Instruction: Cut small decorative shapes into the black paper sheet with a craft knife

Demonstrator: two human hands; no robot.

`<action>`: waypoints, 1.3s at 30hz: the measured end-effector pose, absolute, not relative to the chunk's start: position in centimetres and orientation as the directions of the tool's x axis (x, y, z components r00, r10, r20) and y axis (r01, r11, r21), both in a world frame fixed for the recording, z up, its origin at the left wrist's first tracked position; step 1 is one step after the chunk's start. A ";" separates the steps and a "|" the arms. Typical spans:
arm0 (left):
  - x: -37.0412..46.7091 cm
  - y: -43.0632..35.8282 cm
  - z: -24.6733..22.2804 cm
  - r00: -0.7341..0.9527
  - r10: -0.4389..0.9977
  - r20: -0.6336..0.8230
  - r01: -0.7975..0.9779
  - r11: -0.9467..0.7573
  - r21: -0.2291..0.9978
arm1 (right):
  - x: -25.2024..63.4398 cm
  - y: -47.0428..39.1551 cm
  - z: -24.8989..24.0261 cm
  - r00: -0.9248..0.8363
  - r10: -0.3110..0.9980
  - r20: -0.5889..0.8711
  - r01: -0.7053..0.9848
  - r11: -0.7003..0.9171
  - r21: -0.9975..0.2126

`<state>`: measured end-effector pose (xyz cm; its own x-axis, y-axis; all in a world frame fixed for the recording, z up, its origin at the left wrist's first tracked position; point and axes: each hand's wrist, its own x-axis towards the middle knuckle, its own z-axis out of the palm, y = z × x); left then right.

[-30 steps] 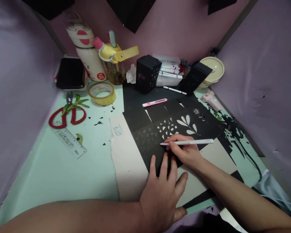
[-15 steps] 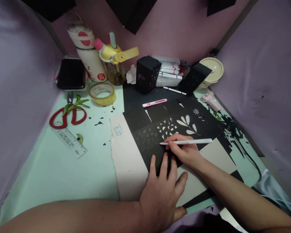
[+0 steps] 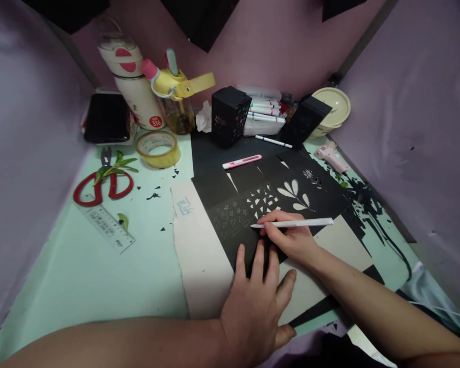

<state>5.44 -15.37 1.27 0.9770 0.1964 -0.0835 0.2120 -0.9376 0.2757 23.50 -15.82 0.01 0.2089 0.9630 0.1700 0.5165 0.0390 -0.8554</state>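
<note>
My right hand (image 3: 289, 237) pinches a white pen (image 3: 302, 223), its tip touching black paper (image 3: 222, 237) beside small outlined stars, triangles and rectangles. Fingers spread, my left hand (image 3: 253, 301) presses flat on the lower edge of that paper and the pale sheet (image 3: 199, 271) under it. Just above the pen, the black paper has many small cut-out shapes, a leafy sprig cut-out (image 3: 295, 195) and a flower cut-out. A pink and white cutter (image 3: 242, 162) lies farther back on the paper.
Red-handled scissors (image 3: 123, 193), a clear ruler (image 3: 106, 229) and yellow tape (image 3: 159, 153) lie on the left. At the back stand bottles (image 3: 138, 97), a black box (image 3: 230, 117), markers (image 3: 267, 115) and a lidded bowl (image 3: 331, 110). A pink glue gun (image 3: 331, 156) and black scraps are on the right.
The whole view has shifted slightly, so background objects appear a little farther left. The pen tip is close to the same drawn rectangles, and both hands keep their poses.
</note>
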 end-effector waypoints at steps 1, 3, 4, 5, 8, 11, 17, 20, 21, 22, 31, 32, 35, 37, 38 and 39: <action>5.4 -15.4 1.1 0.977 0.201 -0.074 0.213 -0.938 0.273 | 23.5 -15.8 0.1 0.208 0.963 0.169 0.518 0.038 -0.855; 5.3 -15.6 0.8 0.977 0.205 -0.052 0.211 -0.940 0.268 | 23.5 -15.8 0.1 0.206 0.964 0.170 0.521 0.039 -0.852; 5.3 -15.6 0.7 0.977 0.208 -0.042 0.212 -0.941 0.266 | 23.5 -15.8 0.1 0.205 0.964 0.172 0.524 0.040 -0.851; 5.3 -15.7 0.6 0.977 0.210 -0.037 0.212 -0.941 0.263 | 23.5 -15.8 0.1 0.203 0.964 0.174 0.528 0.042 -0.848; 5.3 -15.7 0.6 0.977 0.210 -0.040 0.213 -0.942 0.261 | 23.5 -15.8 -0.1 0.199 0.963 0.182 0.541 0.047 -0.840; 5.3 -15.6 1.0 0.978 0.199 -0.055 0.207 -0.943 0.260 | 23.5 -15.8 -0.1 0.202 0.960 0.193 0.547 0.053 -0.835; 5.5 -15.4 1.2 0.978 0.196 -0.066 0.207 -0.944 0.257 | 23.4 -15.8 -0.1 0.196 0.957 0.216 0.552 0.075 -0.831; 5.5 -15.4 1.2 0.978 0.197 -0.071 0.209 -0.945 0.252 | 23.4 -15.7 -0.1 0.194 0.956 0.219 0.551 0.079 -0.831; 5.5 -15.4 1.1 0.978 0.199 -0.070 0.210 -0.945 0.250 | 23.4 -15.7 -0.1 0.191 0.957 0.220 0.550 0.081 -0.831; 5.5 -15.5 1.1 0.978 0.199 -0.068 0.210 -0.946 0.248 | 23.4 -15.8 -0.1 0.188 0.957 0.223 0.550 0.086 -0.830; 5.5 -15.5 1.1 0.980 0.196 -0.037 0.199 -0.950 0.240 | 23.4 -15.8 -0.1 0.213 0.926 0.311 0.589 0.132 -0.798; 5.5 -15.5 1.1 0.980 0.195 -0.037 0.199 -0.950 0.241 | 23.4 -15.8 -0.1 0.211 0.925 0.315 0.589 0.137 -0.797; 5.5 -15.4 1.1 0.980 0.194 -0.041 0.198 -0.950 0.242 | 23.4 -15.7 -0.1 0.214 0.924 0.318 0.587 0.138 -0.798; 5.5 -15.5 1.1 0.980 0.195 -0.042 0.199 -0.950 0.242 | 23.4 -15.7 -0.2 0.218 0.923 0.316 0.588 0.134 -0.798; 5.4 -15.5 1.0 0.980 0.194 -0.043 0.199 -0.950 0.242 | 23.4 -15.7 -0.2 0.221 0.923 0.314 0.589 0.131 -0.798; 5.4 -15.5 1.0 0.980 0.195 -0.043 0.200 -0.949 0.243 | 23.4 -15.8 -0.3 0.221 0.923 0.314 0.591 0.129 -0.796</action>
